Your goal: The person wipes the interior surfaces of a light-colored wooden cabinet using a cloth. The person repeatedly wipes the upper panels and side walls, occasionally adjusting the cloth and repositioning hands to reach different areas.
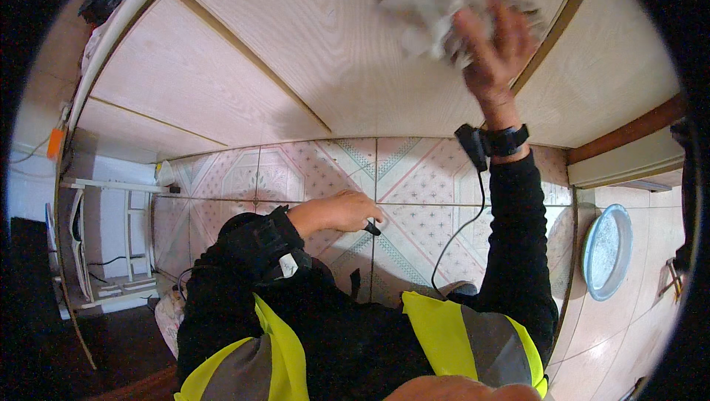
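Note:
At the upper right, my right hand (496, 48) is pressed over a crumpled pale cloth (427, 18), both blurred, against a light wood-grain cabinet door (310, 29). A black strap with a cabled device (471, 146) is on that wrist. My left hand (346, 211) is low over the patterned floor tiles, its fingers curled around a small dark object (373, 228) that shows only in part. Another black strap is on the left wrist.
A blue basin (607, 252) stands on the tiled floor (593, 340) at the right. To the left are a white metal rack (130, 234) and a patterned bag (168, 318). A brown wooden strip (624, 129) edges the cabinet's right end.

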{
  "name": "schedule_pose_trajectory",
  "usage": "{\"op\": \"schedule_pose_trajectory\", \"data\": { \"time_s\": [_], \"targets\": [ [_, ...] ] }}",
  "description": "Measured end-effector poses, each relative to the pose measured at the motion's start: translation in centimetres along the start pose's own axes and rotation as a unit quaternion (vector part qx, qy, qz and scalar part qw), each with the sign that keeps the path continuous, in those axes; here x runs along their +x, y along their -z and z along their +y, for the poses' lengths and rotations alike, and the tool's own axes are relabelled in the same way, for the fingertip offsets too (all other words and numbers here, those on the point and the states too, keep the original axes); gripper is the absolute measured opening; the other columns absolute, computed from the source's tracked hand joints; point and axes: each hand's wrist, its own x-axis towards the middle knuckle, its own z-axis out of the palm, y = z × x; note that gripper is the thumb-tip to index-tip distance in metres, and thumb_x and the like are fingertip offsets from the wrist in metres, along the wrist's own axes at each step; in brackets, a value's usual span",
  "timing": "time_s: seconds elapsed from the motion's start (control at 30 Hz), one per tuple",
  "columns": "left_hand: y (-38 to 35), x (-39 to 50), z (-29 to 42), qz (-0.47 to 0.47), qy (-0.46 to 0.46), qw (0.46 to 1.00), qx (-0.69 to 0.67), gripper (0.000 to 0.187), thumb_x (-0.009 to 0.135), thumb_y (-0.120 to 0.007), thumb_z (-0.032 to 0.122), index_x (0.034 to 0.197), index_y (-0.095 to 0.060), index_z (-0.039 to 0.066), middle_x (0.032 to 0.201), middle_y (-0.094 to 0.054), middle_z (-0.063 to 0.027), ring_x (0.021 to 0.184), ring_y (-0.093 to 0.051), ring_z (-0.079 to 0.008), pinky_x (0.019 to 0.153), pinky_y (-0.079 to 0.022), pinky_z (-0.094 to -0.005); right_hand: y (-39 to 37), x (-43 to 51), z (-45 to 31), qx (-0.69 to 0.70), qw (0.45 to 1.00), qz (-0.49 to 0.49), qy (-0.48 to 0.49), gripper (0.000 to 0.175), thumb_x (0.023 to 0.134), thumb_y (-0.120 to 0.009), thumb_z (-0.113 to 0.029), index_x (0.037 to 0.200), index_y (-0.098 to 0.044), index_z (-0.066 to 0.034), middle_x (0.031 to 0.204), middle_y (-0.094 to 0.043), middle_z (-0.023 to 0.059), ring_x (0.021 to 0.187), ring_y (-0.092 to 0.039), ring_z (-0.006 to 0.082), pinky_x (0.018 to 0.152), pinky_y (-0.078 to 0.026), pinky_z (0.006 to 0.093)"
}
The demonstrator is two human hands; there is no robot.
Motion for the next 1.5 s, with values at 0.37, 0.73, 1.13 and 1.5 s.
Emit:
{"op": "schedule_pose_trajectory", "data": {
  "time_s": [0.37, 0.73, 1.13, 1.5],
  "targets": [
    [0.7, 0.2, 0.5, 0.005, -0.002, 1.0, 0.017, 0.037, 0.069, -0.049, 0.007, 0.106, -0.054, 0.011, 0.098, -0.054, -0.012, 0.094, -0.051, -0.0313, 0.079, -0.044, -0.0422, 1.0, -21.2, -5.3, 0.145, 0.847, -0.458, 0.228, 0.047, 0.076, -0.05, -0.022, 0.121, -0.048, -0.0328, 0.124, -0.042, 0.0032, 0.108, -0.043, 0.0183, 0.079, -0.037, 0.0348],
    [1.2, -0.3, 1.2, -0.017, 0.025, 0.998, 0.052, 0.035, 0.071, -0.054, 0.009, 0.106, -0.054, 0.011, 0.101, -0.055, -0.0097, 0.095, -0.051, -0.0301, 0.082, -0.042, -0.0409, 4.9, -20.6, -3.8, 0.131, 0.823, -0.529, 0.161, 0.031, 0.073, -0.052, -0.021, 0.102, -0.062, -0.023, 0.119, -0.046, 0.0057, 0.11, -0.042, 0.0216, 0.084, -0.034, 0.0416],
    [-0.7, 0.8, -0.5, 0.006, 0.021, 0.999, 0.047, 0.035, 0.068, -0.049, 0.006, 0.102, -0.057, 0.01, 0.096, -0.056, -0.0116, 0.092, -0.052, -0.0328, 0.08, -0.042, -0.0431, 4.7, 4.6, 7.3, -0.053, 0.993, 0.076, -0.067, 0.05, 0.059, -0.075, -0.01, 0.107, -0.062, -0.0154, 0.11, -0.05, 0.0126, 0.101, -0.047, 0.0278, 0.087, -0.039, 0.0348],
    [0.6, 1.7, 0.5, -0.003, 0.035, 0.998, 0.056, 0.034, 0.072, -0.052, 0.008, 0.105, -0.057, 0.013, 0.095, -0.056, -0.0094, 0.094, -0.051, -0.0307, 0.08, -0.042, -0.043, 3.8, -12.9, 1.3, 0.021, 0.974, -0.22, 0.047, 0.041, 0.07, -0.06, -0.018, 0.105, -0.058, -0.0377, 0.109, -0.052, 0.0082, 0.095, -0.051, 0.0265, 0.07, -0.041, 0.0395]
  ]
}}
